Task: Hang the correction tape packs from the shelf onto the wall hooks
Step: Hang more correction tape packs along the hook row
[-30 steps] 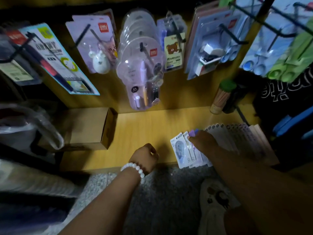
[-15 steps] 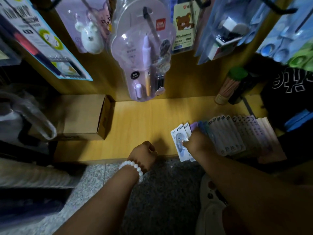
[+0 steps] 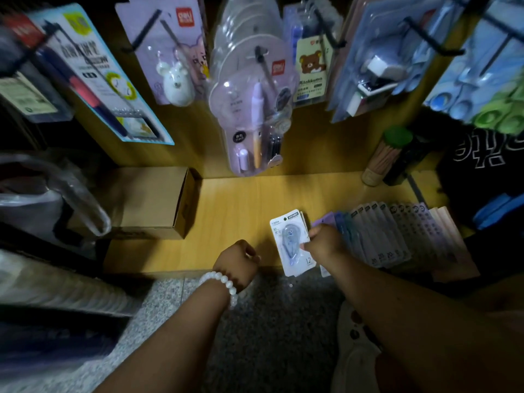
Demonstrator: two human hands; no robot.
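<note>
Nearest, at six o'clock, lies speckled grey stone floor (image 3: 175, 296). The left hand (image 3: 238, 260), with a white bead bracelet (image 3: 219, 283) at its wrist, rests as a loose empty fist at the edge of the yellow wooden shelf (image 3: 241, 205). At three o'clock from it, the right hand (image 3: 323, 243) pinches a small stack of flat white-carded correction tape packs (image 3: 290, 241) by their right edge, lifting them off the shelf front. They look light, stiff and slick; the card margin near the hang hole seems the safest hold. More fanned packs (image 3: 380, 234) lie further right. A brown cardboard box (image 3: 150, 202) sits at ten o'clock. Beyond, at twelve, black wall hooks (image 3: 262, 56) carry blister-packed stationery in dim light.
</note>
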